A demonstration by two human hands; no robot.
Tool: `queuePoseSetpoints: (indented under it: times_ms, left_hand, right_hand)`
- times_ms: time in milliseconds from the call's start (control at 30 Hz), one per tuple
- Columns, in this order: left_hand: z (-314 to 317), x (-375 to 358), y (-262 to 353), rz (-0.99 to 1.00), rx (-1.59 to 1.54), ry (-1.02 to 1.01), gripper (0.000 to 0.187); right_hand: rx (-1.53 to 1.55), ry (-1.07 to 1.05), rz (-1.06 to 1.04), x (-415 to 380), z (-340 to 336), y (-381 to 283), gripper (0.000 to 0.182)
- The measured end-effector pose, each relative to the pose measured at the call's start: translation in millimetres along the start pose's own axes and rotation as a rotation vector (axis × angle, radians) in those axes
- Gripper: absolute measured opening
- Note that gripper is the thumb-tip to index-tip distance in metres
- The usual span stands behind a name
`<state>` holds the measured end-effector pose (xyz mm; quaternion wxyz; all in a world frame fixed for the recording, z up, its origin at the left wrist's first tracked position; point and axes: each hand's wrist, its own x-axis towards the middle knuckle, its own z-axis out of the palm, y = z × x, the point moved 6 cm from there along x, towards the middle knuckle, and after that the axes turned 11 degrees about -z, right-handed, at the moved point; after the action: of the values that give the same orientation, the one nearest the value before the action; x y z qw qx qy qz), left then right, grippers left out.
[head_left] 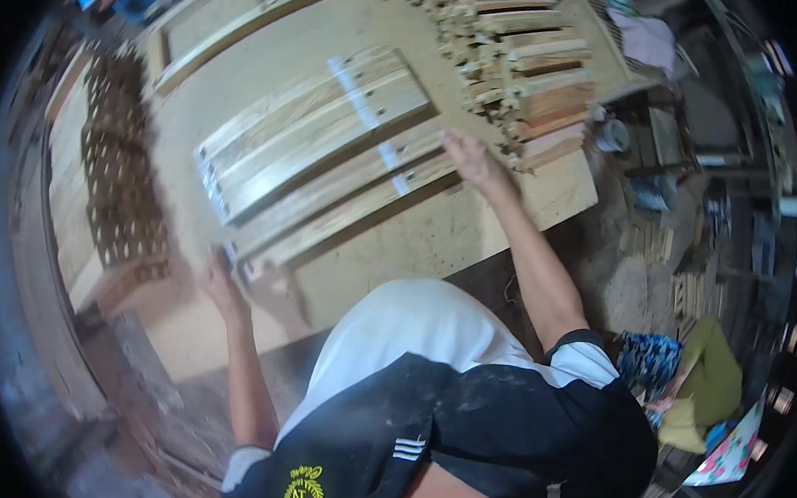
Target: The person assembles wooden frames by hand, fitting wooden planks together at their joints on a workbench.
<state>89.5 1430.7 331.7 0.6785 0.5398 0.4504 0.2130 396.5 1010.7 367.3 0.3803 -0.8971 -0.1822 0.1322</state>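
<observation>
Several pale wooden slats lie side by side as a panel [305,138] on the worktable. Just nearer to me are two separate slats, a far one [329,185] and a near one [355,215], with dark holes along them. My left hand [221,284] is by the left ends of these two slats, its fingers stretched out and somewhat blurred. At their right ends is my right hand [481,169], fingers extended against or close to the wood; exact contact cannot be made out. Neither hand is wrapped round a slat.
Stacked wooden pieces [551,71] line the table's right side. A stack with rows of holes [126,159] stands at left. Behind lies a wooden frame [238,38]. The worktable's [548,199] near edge is at my waist. At right is another person's green-clothed leg [712,369].
</observation>
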Motion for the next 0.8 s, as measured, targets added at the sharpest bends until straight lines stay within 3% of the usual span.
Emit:
queuePoseSetpoints:
  times_ms: [33,133,200,333,367,433,533,633,667,800]
  left_hand:
    - [-7.4,4.4,-13.5,-0.036,0.089,0.005,0.043]
    - [-25.3,2.4,-31.2,-0.156,0.19,-0.003,0.039]
    - [-38.8,3.6,-28.5,-0.05,0.242,0.017,0.037]
    - [-7.0,-14.6,22.6,0.155,0.25,0.111,0.035]
    - [3.2,-17.1,32.8,0.161,0.25,0.082,0.035]
    - [25.7,-19.0,48.8,0.183,0.239,0.016,0.036]
    - [45.3,-24.7,59.4,0.182,0.3,-0.085,0.037]
    - [52.8,-42.1,62.6,0.191,0.362,-0.102,0.036]
    - [51.5,-43.0,56.5,0.177,0.336,-0.116,0.036]
    - [56.4,-48.5,33.4,0.147,0.301,-0.158,0.036]
  right_hand:
    - [-0.007,-0.04,0.079,-18.6,-10.8,-24.5,0.06]
    - [0.072,0.013,0.001,-34.6,-6.2,3.3,0.057]
    - [0.086,0.093,-0.017,-40.7,-18.8,1.1,0.053]
    - [0.078,0.653,0.071,-31.2,-117.9,-18.5,0.046]
    - [0.068,0.793,0.108,-24.1,-141.6,-9.5,0.046]
    - [-0.27,0.968,0.132,-11.4,-180.8,9.7,0.055]
    - [-0.324,1.161,0.221,3.4,-206.1,89.3,0.066]
    - [0.329,0.86,0.565,-2.3,-190.3,91.2,0.076]
    - [0.364,0.868,0.557,-3.3,-182.3,78.5,0.084]
    - [0.36,0.982,0.493,-0.6,-179.5,63.6,0.085]
